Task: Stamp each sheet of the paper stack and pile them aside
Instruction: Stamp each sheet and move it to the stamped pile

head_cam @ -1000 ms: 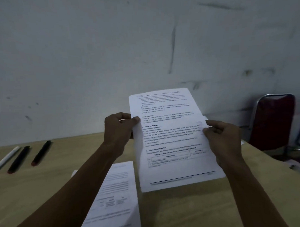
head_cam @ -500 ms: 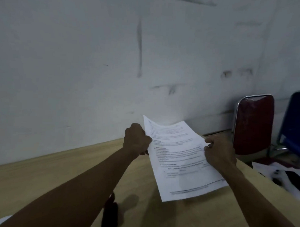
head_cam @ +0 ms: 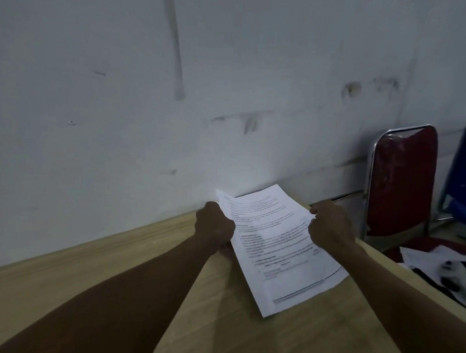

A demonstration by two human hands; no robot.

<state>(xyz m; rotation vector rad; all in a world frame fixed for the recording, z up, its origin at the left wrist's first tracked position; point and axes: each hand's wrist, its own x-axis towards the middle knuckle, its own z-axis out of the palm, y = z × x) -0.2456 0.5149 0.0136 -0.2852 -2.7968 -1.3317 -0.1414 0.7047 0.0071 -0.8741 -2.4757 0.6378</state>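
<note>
The left hand (head_cam: 214,226) and the right hand (head_cam: 330,227) are gripping the long edges of one printed sheet (head_cam: 282,246), fingers curled on it, at the centre right of the frame over the wooden table (head_cam: 144,255). I think it is best lowered flat, both edges released together, so it lies squarely.

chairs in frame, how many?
2. Red padded chair with chrome frame past the wooden table's right end; blue chair beside it, cut by the right edge. More may sit off-frame.
</note>
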